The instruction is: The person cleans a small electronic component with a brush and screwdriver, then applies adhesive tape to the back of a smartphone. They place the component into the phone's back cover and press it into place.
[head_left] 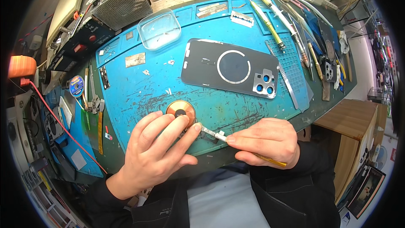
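Observation:
My left hand (161,145) has its fingertips on a round copper-coloured disc (184,106) with a dark centre, near the front of the blue work mat (156,82). What lies beneath those fingers is hidden. Between thumb and fingers, my right hand (268,143) pinches a slim gold-handled knife (275,161). Its pale, narrow front part points left, and the tip meets the left fingertips by the disc's edge. Beyond both hands, a dark phone back panel (198,69) lies flat, with a white ring and a camera plate at its right end.
A clear plastic tub (159,29) stands at the mat's far left. Farther back is a razor blade (242,19). Metal tweezers (288,86) lie right of the phone panel, near several pens and tools (291,27). A red cable (63,126) crosses the left side.

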A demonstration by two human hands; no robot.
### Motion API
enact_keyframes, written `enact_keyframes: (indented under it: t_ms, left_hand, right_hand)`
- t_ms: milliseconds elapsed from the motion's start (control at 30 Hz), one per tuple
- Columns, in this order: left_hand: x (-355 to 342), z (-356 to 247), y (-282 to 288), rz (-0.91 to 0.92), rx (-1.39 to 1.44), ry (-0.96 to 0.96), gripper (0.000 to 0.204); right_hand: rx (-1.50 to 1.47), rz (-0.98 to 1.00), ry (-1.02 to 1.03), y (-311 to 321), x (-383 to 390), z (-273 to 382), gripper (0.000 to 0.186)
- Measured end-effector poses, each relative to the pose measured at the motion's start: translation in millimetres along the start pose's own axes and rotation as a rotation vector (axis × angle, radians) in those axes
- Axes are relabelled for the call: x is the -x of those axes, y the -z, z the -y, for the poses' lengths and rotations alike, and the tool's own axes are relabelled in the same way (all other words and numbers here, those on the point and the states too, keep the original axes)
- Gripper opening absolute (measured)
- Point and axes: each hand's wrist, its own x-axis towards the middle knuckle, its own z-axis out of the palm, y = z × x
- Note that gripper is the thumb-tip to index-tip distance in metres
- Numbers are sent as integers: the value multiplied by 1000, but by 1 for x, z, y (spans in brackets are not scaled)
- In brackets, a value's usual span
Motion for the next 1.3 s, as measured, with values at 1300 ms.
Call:
enact_keyframes:
  t_ms: [1300]
  left_hand:
    - [0,0,0,0,-37,-9,56]
  right_hand:
    - [-4,-21,22,-1,1,-2,33]
